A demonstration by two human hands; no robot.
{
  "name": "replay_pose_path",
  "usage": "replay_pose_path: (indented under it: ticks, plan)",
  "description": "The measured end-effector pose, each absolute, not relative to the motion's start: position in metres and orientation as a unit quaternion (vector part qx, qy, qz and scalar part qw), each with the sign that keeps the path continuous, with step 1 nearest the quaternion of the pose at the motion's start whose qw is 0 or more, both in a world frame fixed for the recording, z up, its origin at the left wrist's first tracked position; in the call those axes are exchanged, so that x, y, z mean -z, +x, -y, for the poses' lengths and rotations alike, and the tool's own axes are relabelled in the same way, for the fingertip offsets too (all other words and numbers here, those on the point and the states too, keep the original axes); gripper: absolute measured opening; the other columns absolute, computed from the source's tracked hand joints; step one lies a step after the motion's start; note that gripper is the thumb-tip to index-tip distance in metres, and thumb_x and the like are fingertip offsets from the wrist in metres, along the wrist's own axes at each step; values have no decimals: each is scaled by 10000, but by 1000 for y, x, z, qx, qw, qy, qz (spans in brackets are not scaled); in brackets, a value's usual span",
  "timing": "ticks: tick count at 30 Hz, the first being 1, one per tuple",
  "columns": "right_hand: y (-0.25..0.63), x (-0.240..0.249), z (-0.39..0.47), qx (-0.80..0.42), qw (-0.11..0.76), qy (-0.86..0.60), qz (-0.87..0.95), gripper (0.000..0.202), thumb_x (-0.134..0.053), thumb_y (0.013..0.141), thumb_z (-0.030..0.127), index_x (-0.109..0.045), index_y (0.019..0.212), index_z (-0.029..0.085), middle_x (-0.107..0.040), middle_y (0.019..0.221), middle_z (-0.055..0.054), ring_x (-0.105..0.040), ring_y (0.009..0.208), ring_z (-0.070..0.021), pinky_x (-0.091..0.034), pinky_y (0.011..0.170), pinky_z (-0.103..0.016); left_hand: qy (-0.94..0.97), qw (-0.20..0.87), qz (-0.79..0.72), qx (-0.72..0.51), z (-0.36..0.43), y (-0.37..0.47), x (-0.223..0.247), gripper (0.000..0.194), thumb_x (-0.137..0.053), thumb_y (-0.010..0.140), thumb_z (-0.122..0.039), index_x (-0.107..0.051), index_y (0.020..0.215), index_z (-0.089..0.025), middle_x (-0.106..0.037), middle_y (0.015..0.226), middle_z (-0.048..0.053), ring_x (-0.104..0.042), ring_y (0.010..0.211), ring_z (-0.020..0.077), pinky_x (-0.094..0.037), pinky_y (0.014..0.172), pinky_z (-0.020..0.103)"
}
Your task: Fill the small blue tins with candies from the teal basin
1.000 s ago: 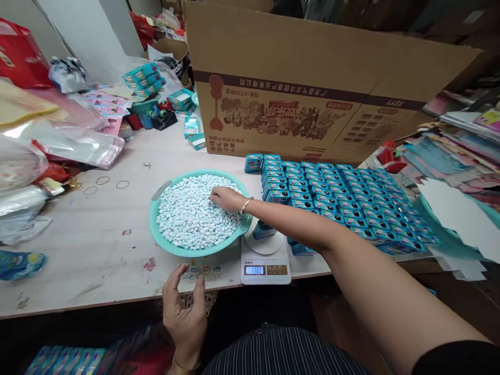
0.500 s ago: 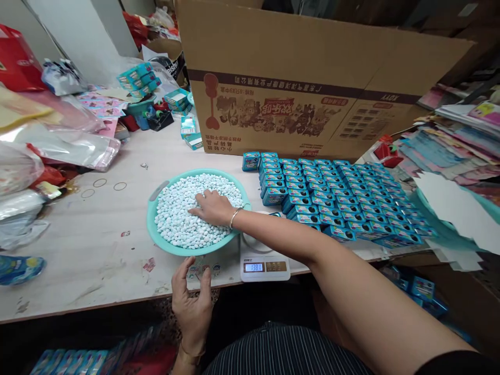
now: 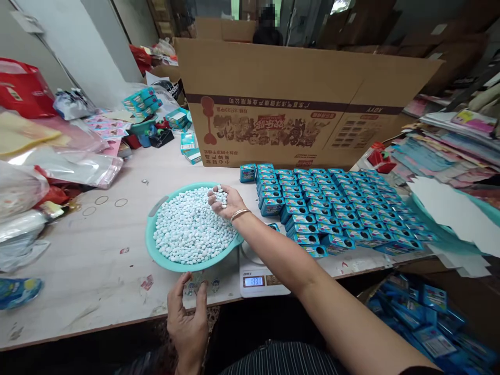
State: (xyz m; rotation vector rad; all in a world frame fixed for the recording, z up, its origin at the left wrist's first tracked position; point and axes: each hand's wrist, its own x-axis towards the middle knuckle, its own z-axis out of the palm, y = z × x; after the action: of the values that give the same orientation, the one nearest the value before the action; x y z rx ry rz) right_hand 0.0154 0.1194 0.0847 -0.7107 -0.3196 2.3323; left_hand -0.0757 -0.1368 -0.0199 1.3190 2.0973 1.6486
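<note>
A turquoise basin [image 3: 153,249] full of small pale candies [image 3: 191,234] sits on the table. Above its right side, my right hand [image 3: 228,202] is turned palm up, cupped around a small heap of the candies. My left hand [image 3: 188,315] hangs at the table's front edge, just below the basin, thumb and fingers apart with nothing between them. Right of the basin stands a white kitchen scale [image 3: 261,284] with a lit display, partly covered by my right forearm. Part of a blue box shows behind that forearm.
Rows of small blue boxes [image 3: 328,203] fill the table's right side. Behind them stands a large cardboard carton [image 3: 273,120]. Plastic bags [image 3: 89,161] lie at the left, paper stacks [image 3: 425,151] at the right. More blue boxes [image 3: 433,323] lie low at right.
My right hand, earlier palm down in the candies, has lifted and turned up with a handful. My left hand stays open near the table edge. The view has tilted upward slightly.
</note>
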Motion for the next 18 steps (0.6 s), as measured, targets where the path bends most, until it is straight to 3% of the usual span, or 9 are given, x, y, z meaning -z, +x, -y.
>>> replay_pose_path:
  ticks: [9,14,18]
  plan:
    - [113,-87,-88,-808,496,-291,131,172,-447,896,239,-448,727,206,-385,550,83,-223,371,-50,-148,309,-129,646,80,-541,-532,69,-27,-27,447,-660,881,-235,-536,1310,-220,-642,1196,95,-616,1144,227,-520,1009,407]
    - [150,-71,-66,-694,614,-351,137,168,-534,836,301,-463,707,220,-367,544,93,-278,381,-60,-228,325,-152,751,146,-500,-406,11,17,-31,519,-700,827,-218,-528,1316,-190,-642,1233,128,-600,1163,271,-516,1001,454]
    - [148,-62,-55,-641,655,-371,151,209,-585,803,352,-470,691,217,-410,556,75,-377,427,-70,-321,382,-174,755,211,-512,-350,-12,34,-21,409,-705,789,-184,-609,1186,-186,-685,1152,99,-635,1094,270,-536,952,449]
